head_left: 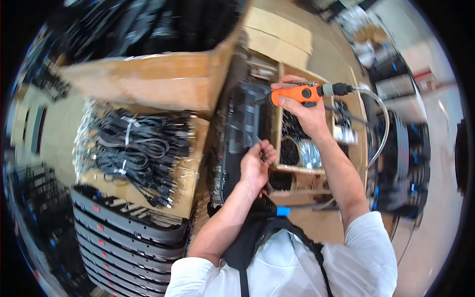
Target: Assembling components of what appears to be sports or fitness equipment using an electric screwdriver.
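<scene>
My right hand [309,111] is wrapped round an orange air screwdriver [296,94], held almost level with its tip to the left. A pale air hose [383,111] runs from its rear fitting. Beneath the tip lies a long black plastic housing [242,119] with slotted vents; I cannot tell whether the tip touches it. My left hand [256,166] is at the housing's right edge, palm up and fingers curled round small dark pieces too small to name. To the right, a wooden divided box [325,171] holds dark small parts and a clear plastic bag [309,153].
On cardboard at left lies a pile of bundled black cables [133,138]. Nearer me rises a stack of dark plastic frames [128,237]. A large carton [153,79] with black parts stands at the far left, and a cardboard sheet [279,37] lies beyond the box.
</scene>
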